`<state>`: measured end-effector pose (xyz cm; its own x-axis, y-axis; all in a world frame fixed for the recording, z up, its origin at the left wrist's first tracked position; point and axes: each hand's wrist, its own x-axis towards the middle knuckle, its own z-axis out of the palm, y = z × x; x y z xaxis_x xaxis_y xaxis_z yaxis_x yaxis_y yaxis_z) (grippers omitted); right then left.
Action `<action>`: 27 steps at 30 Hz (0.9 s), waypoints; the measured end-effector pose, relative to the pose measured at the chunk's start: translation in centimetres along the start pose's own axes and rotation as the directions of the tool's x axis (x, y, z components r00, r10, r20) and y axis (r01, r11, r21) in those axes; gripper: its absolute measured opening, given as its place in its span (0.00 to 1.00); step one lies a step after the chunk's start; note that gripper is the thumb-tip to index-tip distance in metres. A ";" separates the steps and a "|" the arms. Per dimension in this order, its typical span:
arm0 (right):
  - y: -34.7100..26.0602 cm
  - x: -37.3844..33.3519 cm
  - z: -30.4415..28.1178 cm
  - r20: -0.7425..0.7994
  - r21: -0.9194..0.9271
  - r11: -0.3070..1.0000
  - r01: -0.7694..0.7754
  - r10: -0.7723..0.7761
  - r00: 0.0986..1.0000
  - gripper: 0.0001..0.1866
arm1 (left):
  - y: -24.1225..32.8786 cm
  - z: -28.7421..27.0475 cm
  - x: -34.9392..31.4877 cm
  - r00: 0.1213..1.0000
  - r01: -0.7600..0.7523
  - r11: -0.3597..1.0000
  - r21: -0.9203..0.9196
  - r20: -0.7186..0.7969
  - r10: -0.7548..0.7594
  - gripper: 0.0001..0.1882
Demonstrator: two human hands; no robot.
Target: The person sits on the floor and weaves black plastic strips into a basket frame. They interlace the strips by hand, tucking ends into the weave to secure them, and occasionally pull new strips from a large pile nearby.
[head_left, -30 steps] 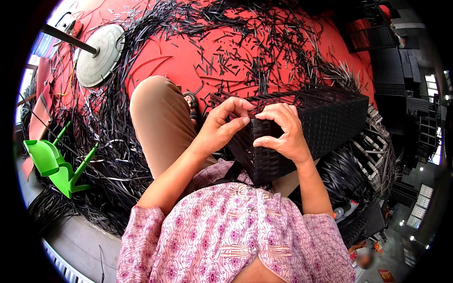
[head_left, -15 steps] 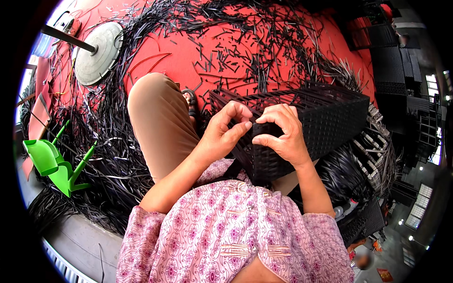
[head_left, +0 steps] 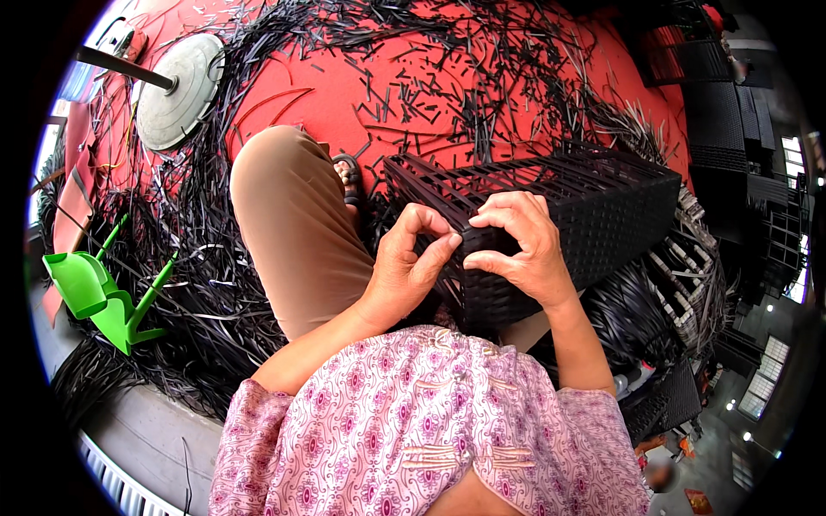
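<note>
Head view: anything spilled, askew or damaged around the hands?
Black strips lie scattered across the red floor, and a tangled heap spreads at left with a green plastic object tilted on it, which looks untidy. No damage stands out on the woven black piece.

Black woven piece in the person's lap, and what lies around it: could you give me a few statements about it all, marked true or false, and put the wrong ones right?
1. The left hand and right hand are both at the near end of the black woven piece. True.
2. The right hand lies flat and straight. False: its fingers are curled at the piece's edge.
3. A green plastic object lies on the person's left. True.
4. Everything ahead of the person is tidy. False: black strips are strewn over the red surface.
5. A dark pole joins a round grey base. True.
</note>
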<state>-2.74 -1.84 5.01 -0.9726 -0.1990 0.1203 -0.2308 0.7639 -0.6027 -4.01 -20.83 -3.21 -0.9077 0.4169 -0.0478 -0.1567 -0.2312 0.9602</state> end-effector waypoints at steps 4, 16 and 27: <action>0.3 0.5 -0.2 0.025 0.003 1.000 -0.016 0.016 1.000 0.25 | -0.1 -0.1 1.0 0.998 0.018 0.997 -0.078 -0.059 -0.022 0.09; 1.0 4.7 -1.8 0.299 0.053 0.994 0.093 -0.105 0.948 0.26 | 0.0 -0.8 1.8 0.997 0.078 0.980 -0.182 0.041 -0.072 0.09; 1.6 5.5 -1.5 0.324 0.076 0.991 0.111 -0.130 0.937 0.27 | -0.2 -1.2 2.2 0.989 0.144 0.926 -0.350 0.033 -0.142 0.10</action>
<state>-8.55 -0.80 5.87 -0.8725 -0.4843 -0.0645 -0.3343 0.6882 -0.6439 -6.44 -20.96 -3.84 -0.8632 0.4739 -0.1742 -0.4120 -0.4617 0.7855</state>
